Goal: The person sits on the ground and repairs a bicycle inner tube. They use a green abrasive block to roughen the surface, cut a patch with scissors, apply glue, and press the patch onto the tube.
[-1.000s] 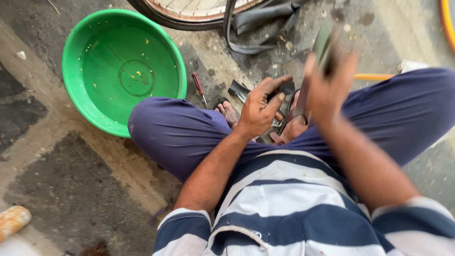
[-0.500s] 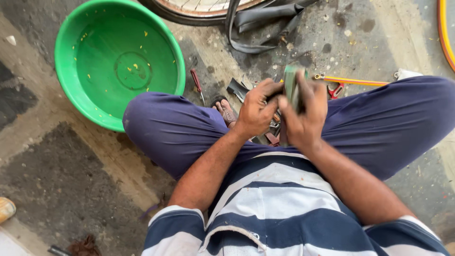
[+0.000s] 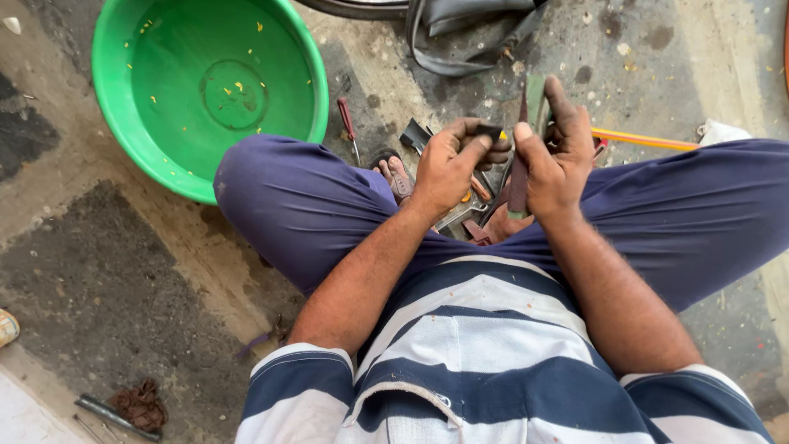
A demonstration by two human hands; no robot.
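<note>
Both hands are up over the lap, close together but not touching. Left hand (image 3: 450,160) is curled shut on a small dark piece (image 3: 491,131), pinched at the fingertips. Right hand (image 3: 559,156) is clamped on a flat dark strip (image 3: 519,168) — held upright, probably so its face can be worked. Its long axis runs near to far, tip pointing away. Green basin (image 3: 205,90) sits far left, red screwdriver (image 3: 348,123) lying beside it.
</note>
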